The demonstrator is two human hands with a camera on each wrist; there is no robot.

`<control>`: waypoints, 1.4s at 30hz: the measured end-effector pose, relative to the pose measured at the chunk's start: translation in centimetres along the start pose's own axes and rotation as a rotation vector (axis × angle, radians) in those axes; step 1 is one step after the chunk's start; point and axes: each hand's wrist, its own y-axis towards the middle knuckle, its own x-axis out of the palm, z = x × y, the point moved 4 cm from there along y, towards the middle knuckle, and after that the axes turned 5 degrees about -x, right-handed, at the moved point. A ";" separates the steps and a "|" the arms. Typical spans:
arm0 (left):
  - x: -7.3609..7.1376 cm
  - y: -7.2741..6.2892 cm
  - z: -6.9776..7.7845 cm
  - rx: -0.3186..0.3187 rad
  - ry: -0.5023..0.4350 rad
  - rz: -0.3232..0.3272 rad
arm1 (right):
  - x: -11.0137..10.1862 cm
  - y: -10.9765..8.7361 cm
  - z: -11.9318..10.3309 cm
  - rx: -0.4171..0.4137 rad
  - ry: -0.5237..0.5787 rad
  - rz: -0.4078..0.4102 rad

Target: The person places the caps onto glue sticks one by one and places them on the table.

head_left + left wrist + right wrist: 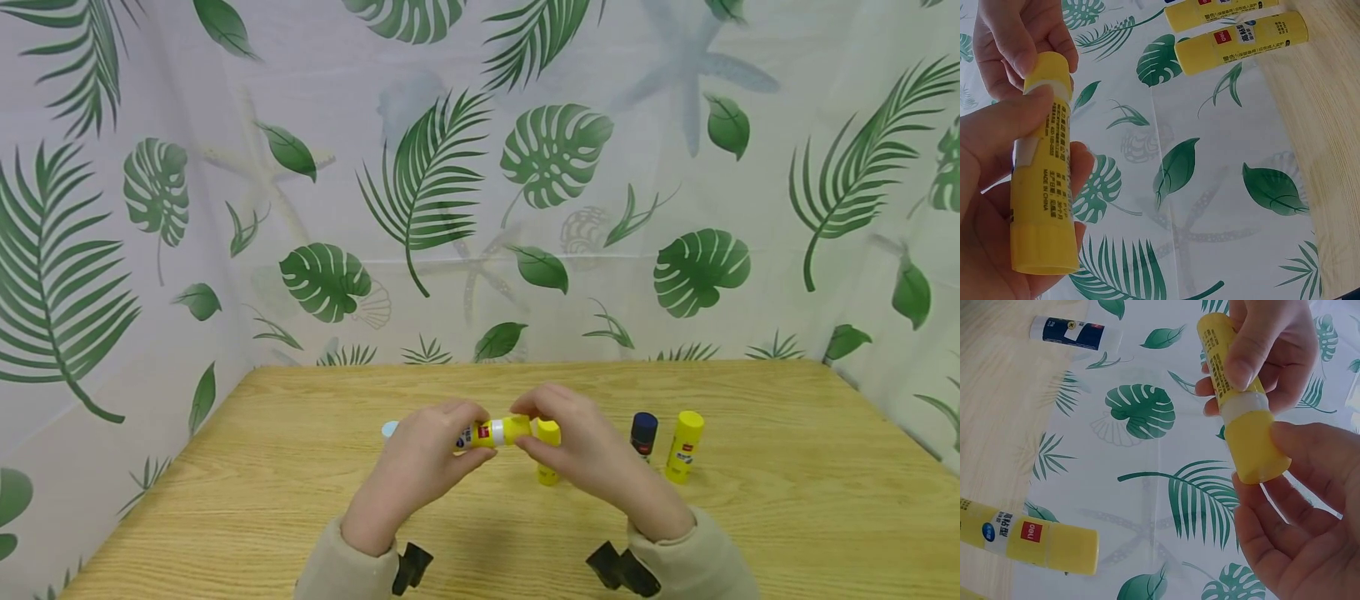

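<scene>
Held nearly level above the table is a yellow glue stick, gripped between both hands. My left hand holds its body, the thumb along the printed side in the left wrist view. With thumb and fingertips, my right hand pinches the yellow cap. A white collar shows between cap and body. Just behind the right hand stands another yellow glue stick, partly hidden by the fingers.
To the right, a dark glue stick with a navy cap and a yellow glue stick stand upright on the wooden table. A navy-and-white glue stick stands left, mostly hidden in the head view. Leaf-print sheeting rises behind.
</scene>
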 end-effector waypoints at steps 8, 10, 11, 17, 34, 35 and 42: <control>-0.1 0.0 0.1 0.002 -0.028 -0.005 | -0.2 0.0 -0.1 -0.054 0.007 0.049; -0.1 0.0 0.2 0.008 -0.037 -0.009 | -0.3 -0.1 -0.2 -0.082 0.013 0.064; -0.1 0.0 0.3 0.012 -0.039 -0.010 | -0.3 -0.1 -0.2 -0.096 0.016 0.070; -0.1 0.1 0.5 0.031 -0.032 -0.002 | -0.3 0.0 -0.4 -0.135 0.026 0.087; -0.6 0.0 0.9 0.067 -0.022 0.060 | -0.9 0.0 -0.6 -0.169 0.082 0.104; -0.7 0.0 1.0 0.070 -0.023 0.068 | -1.0 -0.1 -0.6 -0.168 0.083 0.104; -0.8 0.0 1.1 0.085 -0.037 0.096 | -1.2 -0.1 -0.6 -0.144 0.093 0.101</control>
